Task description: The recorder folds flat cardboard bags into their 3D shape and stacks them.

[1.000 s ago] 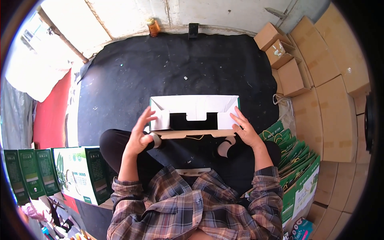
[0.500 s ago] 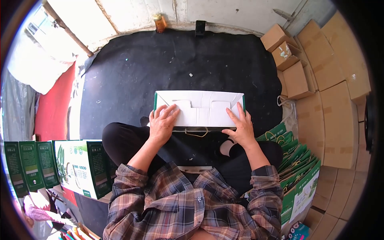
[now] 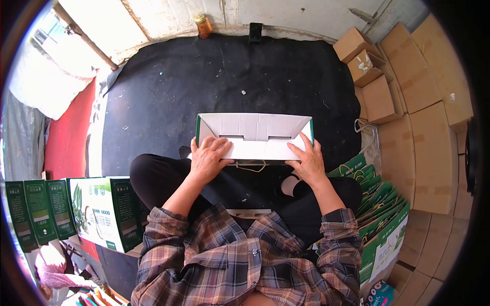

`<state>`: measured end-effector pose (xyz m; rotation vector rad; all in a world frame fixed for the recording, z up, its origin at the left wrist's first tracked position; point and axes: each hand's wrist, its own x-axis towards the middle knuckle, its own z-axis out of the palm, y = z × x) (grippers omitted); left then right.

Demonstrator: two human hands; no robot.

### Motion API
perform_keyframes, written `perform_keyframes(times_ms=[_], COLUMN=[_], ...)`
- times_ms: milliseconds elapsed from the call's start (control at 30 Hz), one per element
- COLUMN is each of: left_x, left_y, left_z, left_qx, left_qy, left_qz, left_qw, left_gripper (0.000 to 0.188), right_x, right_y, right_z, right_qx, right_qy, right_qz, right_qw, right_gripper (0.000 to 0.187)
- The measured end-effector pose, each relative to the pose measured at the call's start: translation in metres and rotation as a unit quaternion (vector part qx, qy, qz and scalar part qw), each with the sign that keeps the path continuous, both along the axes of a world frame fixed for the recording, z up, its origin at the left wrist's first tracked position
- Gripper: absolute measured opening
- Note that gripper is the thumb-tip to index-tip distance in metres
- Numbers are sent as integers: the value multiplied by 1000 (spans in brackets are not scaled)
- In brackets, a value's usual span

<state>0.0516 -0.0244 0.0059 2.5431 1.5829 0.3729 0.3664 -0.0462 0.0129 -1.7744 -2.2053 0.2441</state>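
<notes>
Sitting on black mat (image 3: 229,86), white wall far. My left hand (image 3: 208,159) and right hand (image 3: 306,162) press flat, fingers spread, on box (image 3: 254,136) over my lap. Finished boxes (image 3: 97,210) left, flat stack (image 3: 380,204) right, brown cartons (image 3: 408,102) far right; mat beyond box open.

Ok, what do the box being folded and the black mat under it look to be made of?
The box looks like printed cardboard: plain white matte inside, green edges outside, with sharp creases and flat folded flaps. Both hands, left and right, press on it. The mat looks like a thin black sheet, perhaps rubber or felt: dull, speckled with debris, edges lying slightly uneven.
</notes>
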Motion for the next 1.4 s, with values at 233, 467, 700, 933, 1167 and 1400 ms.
perform_keyframes(times_ms=[233,467,700,933,1167,1400], left_x=[-9,-61,-52,-68,-68,-61], left_y=[8,61,60,56,50,34], left_z=[3,-68,-60,-25,-60,-80], left_qx=[52,-271,-474,-271,-368,-397], left_qy=[-212,-509,-600,-779,-647,-619], left_qz=[77,359,302,116,317,302], left_qw=[973,734,570,553,588,607], left_gripper=[44,46,47,34,49,37], right_x=[20,54,64,63,55,62], right_y=[15,46,33,40,38,8], right_z=[-6,-27,-55,-9,-42,-85], right_qx=[105,-276,-352,-158,-263,-290], right_qy=[179,405,423,678,543,559], right_qz=[-57,-349,-311,-246,-318,-179], right_qw=[977,799,775,674,731,756], right_gripper=[49,42,49,44,33,28])
